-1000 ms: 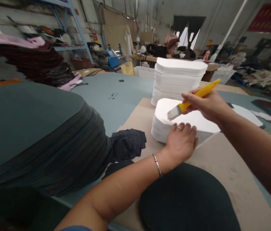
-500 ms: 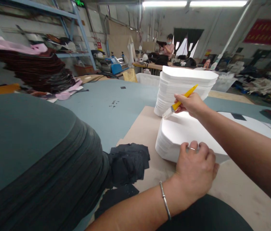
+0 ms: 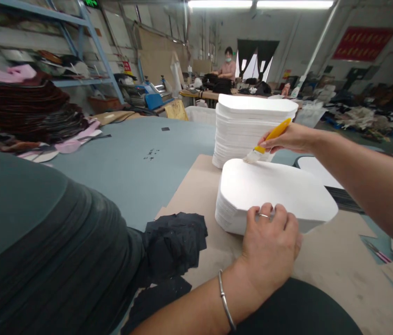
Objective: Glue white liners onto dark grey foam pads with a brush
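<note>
My right hand (image 3: pixel 275 142) pinches a yellow-handled paintbrush (image 3: pixel 276 131). Its pale bristles touch the far left edge of the top sheet on a low stack of white, round-cornered sheets (image 3: pixel 273 186). At the near side of that stack, my left hand (image 3: pixel 271 237) has its fingers bent over the top edge, the thumb lower against the side; a ring and a metal bangle show on it. Just behind, a taller stack of white sheets (image 3: pixel 248 121) stands close to the brush.
Brown board (image 3: pixel 196 190) lies beneath the white stacks on a blue-grey table (image 3: pixel 119 163). A big stack of dark green sheets (image 3: pixel 43 232) fills the left, beside loose black pieces (image 3: pixel 178 242). Scissors (image 3: pixel 376 251) lie at right. A person (image 3: pixel 227 67) works at a far table.
The brush tip has moved slightly right along the top sheet's far edge, and its handle leans lower. My left hand stays on the near edge. The view has turned a little right.
</note>
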`<action>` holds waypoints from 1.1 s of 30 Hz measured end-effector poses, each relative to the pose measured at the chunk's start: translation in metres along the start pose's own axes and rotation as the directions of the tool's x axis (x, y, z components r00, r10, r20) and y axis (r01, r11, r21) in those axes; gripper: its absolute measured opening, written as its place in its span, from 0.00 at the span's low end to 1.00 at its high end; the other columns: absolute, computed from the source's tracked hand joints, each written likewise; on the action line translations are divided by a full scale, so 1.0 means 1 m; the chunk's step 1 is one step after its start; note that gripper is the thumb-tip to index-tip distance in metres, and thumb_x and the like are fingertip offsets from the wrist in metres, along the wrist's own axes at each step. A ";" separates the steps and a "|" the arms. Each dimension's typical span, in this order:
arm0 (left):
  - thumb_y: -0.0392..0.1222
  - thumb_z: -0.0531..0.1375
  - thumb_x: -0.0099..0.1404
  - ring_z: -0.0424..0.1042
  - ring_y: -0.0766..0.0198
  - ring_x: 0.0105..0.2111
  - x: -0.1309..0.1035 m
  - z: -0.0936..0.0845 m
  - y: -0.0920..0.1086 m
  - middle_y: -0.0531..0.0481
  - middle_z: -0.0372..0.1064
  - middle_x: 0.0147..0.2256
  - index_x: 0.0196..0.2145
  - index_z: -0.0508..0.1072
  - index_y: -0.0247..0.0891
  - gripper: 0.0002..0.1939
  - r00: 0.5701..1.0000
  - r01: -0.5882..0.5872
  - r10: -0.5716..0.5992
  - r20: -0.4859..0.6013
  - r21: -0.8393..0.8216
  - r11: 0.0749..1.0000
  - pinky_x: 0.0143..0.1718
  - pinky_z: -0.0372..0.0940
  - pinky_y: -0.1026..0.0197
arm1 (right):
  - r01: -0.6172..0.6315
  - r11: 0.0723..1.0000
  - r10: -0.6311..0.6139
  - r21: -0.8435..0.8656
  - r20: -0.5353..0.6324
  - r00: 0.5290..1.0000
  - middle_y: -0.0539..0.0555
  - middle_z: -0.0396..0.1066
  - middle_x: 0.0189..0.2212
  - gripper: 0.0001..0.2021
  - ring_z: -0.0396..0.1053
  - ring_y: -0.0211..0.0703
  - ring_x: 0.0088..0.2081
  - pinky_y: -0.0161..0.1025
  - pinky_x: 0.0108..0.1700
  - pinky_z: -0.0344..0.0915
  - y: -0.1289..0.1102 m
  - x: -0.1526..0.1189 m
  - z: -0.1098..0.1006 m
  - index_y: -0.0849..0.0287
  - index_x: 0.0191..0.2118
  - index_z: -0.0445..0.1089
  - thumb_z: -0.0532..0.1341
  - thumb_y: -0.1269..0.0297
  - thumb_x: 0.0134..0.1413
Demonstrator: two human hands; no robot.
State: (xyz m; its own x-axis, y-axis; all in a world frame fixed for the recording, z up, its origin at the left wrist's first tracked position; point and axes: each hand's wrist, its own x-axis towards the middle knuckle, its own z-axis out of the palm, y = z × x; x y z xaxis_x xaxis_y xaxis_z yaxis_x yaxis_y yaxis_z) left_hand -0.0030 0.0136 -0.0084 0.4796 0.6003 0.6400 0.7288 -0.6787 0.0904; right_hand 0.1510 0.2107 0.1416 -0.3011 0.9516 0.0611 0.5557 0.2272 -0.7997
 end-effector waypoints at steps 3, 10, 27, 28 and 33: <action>0.47 0.54 0.75 0.66 0.49 0.52 0.001 -0.001 0.000 0.44 0.69 0.53 0.54 0.72 0.39 0.16 1.000 0.001 -0.001 0.010 0.011 1.000 0.49 0.64 0.44 | -0.029 0.998 0.026 -0.052 -0.043 0.999 0.55 0.77 0.33 0.12 0.71 0.32 0.33 0.32 0.38 0.69 0.014 -0.023 -0.024 0.72 0.42 0.76 0.67 0.65 0.57; 0.47 0.55 0.74 0.67 0.49 0.52 0.006 -0.002 0.000 0.44 0.70 0.53 0.52 0.73 0.40 0.14 1.000 0.011 -0.011 0.002 0.038 0.999 0.49 0.64 0.44 | -0.173 0.969 0.131 -0.178 -0.225 0.966 0.61 0.77 0.32 0.13 0.70 0.34 0.28 0.36 0.34 0.68 0.039 -0.080 -0.066 0.72 0.38 0.75 0.65 0.63 0.58; 0.60 0.32 0.77 0.77 0.56 0.42 0.109 -0.052 -0.100 0.36 0.77 0.46 0.56 0.72 0.29 0.40 0.791 0.514 -0.077 0.607 -0.591 0.622 0.45 0.69 0.56 | 0.147 0.927 -0.228 -0.346 -0.205 0.952 0.51 0.71 0.22 0.17 0.68 0.40 0.25 0.37 0.30 0.60 -0.027 -0.165 0.052 0.57 0.29 0.72 0.60 0.48 0.61; 0.61 0.31 0.76 0.77 0.55 0.40 0.115 -0.052 -0.111 0.35 0.78 0.44 0.55 0.72 0.27 0.42 0.765 0.552 -0.115 0.634 -0.553 0.625 0.43 0.69 0.56 | 0.216 0.949 -0.249 -0.228 -0.126 0.960 0.52 0.73 0.24 0.18 0.69 0.40 0.27 0.36 0.31 0.62 -0.033 -0.159 0.064 0.57 0.32 0.73 0.61 0.46 0.60; 0.61 0.32 0.75 0.77 0.54 0.37 0.119 -0.046 -0.127 0.32 0.78 0.40 0.52 0.74 0.23 0.43 0.734 0.545 -0.161 0.660 -0.431 0.719 0.41 0.69 0.56 | 0.232 0.972 -0.231 -0.046 0.038 0.972 0.52 0.74 0.26 0.22 0.71 0.41 0.29 0.37 0.34 0.66 -0.026 -0.142 0.081 0.59 0.34 0.74 0.65 0.41 0.55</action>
State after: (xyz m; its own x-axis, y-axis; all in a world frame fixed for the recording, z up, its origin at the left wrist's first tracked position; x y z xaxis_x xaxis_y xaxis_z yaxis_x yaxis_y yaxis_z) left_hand -0.0612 0.1520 0.0912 0.5570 0.8291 -0.0489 0.5754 -0.3428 0.7426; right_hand 0.1169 0.0533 0.1056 -0.4502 0.8651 0.2214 0.5058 0.4514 -0.7351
